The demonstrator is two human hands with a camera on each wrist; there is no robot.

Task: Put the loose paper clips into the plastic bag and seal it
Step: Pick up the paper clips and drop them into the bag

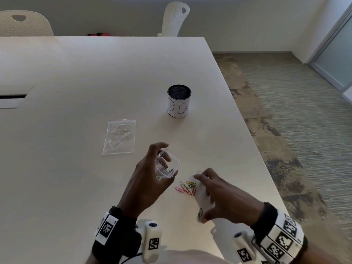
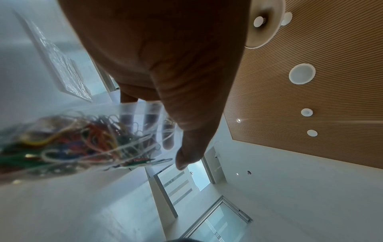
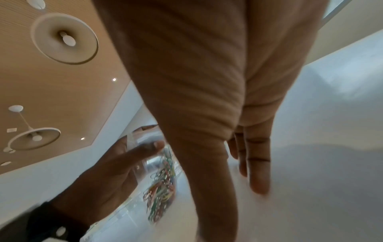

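Note:
My left hand (image 1: 165,162) holds a clear plastic bag (image 1: 168,164) just above the table, mouth up and spread open between fingers and thumb. Several coloured paper clips (image 2: 82,142) fill its bottom, and my thumb (image 2: 192,131) presses its wall. Loose clips (image 1: 187,187) in pink, red, green and yellow lie in a small heap right of the bag. My right hand (image 1: 204,197) hovers low over them, palm down, fingers (image 3: 259,163) straight and spread, holding nothing. A dark clip (image 1: 200,213) lies by its thumb tip; I cannot tell whether they touch.
A second clear bag (image 1: 119,137) lies flat on the white table (image 1: 76,168), left and beyond my hands. A mesh cup with a paper label (image 1: 179,101) stands farther back. The table's right edge (image 1: 266,168) runs close to my right hand. White chairs (image 1: 176,18) stand behind.

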